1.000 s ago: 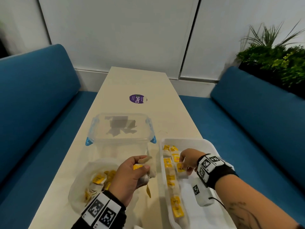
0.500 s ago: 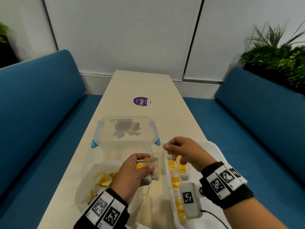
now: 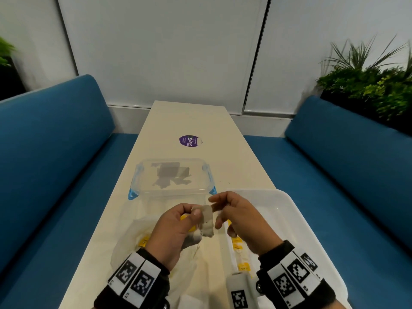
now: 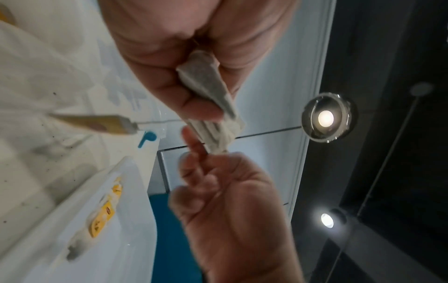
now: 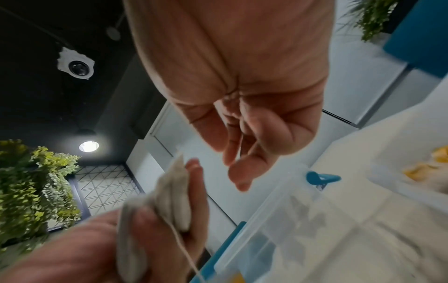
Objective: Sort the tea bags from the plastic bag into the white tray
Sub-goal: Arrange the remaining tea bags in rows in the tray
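Since a second ago, right hand (image 3: 239, 221) left white tray (image 3: 312, 230), fingers loose, reaching centre-frame tea bags (image 3: 206, 220) clutched by left hand (image 3: 176, 228). Left wrist: row already sorted in tray, lower left. Head: more remain in plastic bag (image 3: 133, 244).

Around me: white wall panels (image 3: 156, 52); blue benches, left (image 3: 49, 152) and right (image 3: 347, 157); long cream table (image 3: 189, 117); plants (image 3: 365, 85) to my right; black ceiling (image 4: 387, 57) with round lights (image 4: 326, 118).
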`<action>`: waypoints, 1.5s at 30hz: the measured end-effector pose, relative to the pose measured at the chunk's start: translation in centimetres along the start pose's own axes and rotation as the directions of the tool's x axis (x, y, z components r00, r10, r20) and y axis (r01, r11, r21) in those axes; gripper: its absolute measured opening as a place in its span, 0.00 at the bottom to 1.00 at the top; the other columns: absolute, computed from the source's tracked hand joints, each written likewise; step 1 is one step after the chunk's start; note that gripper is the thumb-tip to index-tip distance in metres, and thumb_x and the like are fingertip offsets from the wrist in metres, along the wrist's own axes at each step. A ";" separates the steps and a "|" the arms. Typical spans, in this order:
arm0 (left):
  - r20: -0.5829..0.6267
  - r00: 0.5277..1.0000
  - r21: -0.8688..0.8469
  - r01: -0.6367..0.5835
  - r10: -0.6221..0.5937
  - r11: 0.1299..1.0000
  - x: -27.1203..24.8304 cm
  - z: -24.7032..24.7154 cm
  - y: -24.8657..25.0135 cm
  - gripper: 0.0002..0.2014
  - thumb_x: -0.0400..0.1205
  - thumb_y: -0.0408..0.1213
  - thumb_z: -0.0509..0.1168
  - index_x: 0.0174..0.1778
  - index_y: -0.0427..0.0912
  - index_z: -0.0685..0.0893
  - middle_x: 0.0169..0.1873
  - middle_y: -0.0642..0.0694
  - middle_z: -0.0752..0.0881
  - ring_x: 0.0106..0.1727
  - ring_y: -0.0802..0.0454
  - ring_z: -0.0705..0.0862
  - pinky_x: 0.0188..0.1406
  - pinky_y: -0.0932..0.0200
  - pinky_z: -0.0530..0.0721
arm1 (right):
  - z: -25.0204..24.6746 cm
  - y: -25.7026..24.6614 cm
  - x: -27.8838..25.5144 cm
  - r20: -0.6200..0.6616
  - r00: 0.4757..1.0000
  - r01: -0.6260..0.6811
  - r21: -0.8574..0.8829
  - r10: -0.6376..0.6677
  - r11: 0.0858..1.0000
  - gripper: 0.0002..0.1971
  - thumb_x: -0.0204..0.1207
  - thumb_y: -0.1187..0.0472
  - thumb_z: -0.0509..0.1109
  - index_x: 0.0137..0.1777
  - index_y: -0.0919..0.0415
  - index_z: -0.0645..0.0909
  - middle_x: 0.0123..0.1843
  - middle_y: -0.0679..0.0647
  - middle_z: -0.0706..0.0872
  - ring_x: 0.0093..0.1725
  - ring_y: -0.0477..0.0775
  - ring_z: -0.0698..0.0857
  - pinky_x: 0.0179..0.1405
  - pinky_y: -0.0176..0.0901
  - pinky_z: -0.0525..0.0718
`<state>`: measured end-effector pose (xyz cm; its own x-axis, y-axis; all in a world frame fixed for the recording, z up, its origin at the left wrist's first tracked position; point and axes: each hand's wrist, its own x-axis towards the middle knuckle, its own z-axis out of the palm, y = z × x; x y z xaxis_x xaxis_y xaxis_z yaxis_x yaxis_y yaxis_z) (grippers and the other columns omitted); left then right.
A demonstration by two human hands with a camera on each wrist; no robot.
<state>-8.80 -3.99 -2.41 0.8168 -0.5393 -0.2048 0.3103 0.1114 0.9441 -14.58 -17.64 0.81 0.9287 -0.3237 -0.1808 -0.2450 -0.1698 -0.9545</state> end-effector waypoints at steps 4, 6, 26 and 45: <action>0.016 1.000 -0.107 0.026 -0.025 0.994 -0.3 -0.5 1.1 0.04 0.81 0.35 0.62 0.44 0.40 0.81 0.39 0.44 0.87 0.34 0.49 0.80 0.25 0.64 0.81 | 1.6 1.4 -0.8 0.238 0.970 0.020 -0.254 0.042 0.967 0.19 0.69 0.76 0.69 0.53 0.53 0.79 0.41 0.43 0.81 0.33 0.43 0.77 0.29 0.30 0.76; 0.042 0.999 -0.148 0.021 -0.015 0.989 -0.4 -0.6 1.4 0.04 0.81 0.35 0.62 0.45 0.38 0.80 0.39 0.42 0.88 0.39 0.44 0.83 0.33 0.56 0.82 | 2.5 1.8 -1.0 0.268 0.963 0.070 -0.257 0.002 0.964 0.16 0.70 0.71 0.74 0.49 0.48 0.79 0.42 0.40 0.82 0.39 0.46 0.79 0.36 0.28 0.79; -0.094 0.996 -0.064 0.001 -0.007 0.998 -0.7 -0.7 -1.4 0.05 0.78 0.33 0.67 0.42 0.33 0.82 0.26 0.36 0.80 0.20 0.48 0.77 0.16 0.66 0.73 | 0.3 0.0 -3.4 0.005 0.992 0.129 -0.067 -0.129 0.989 0.06 0.68 0.73 0.76 0.36 0.66 0.82 0.24 0.50 0.84 0.21 0.42 0.79 0.20 0.26 0.73; -0.037 0.984 -0.089 0.173 -0.177 0.981 0.8 1.4 -1.4 0.05 0.83 0.32 0.62 0.49 0.37 0.83 0.37 0.45 0.82 0.35 0.51 0.81 0.14 0.68 0.67 | -7.2 0.6 1.8 -0.158 0.987 -0.067 -0.553 -0.026 0.831 0.10 0.75 0.62 0.73 0.35 0.55 0.76 0.32 0.46 0.78 0.29 0.41 0.73 0.22 0.25 0.69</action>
<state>-9.25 -5.78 -3.55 0.7664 -0.5196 -0.3778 0.4888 0.0900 0.8678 -15.09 -24.98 1.66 0.8791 -0.4622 -0.1161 -0.4191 -0.6339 -0.6500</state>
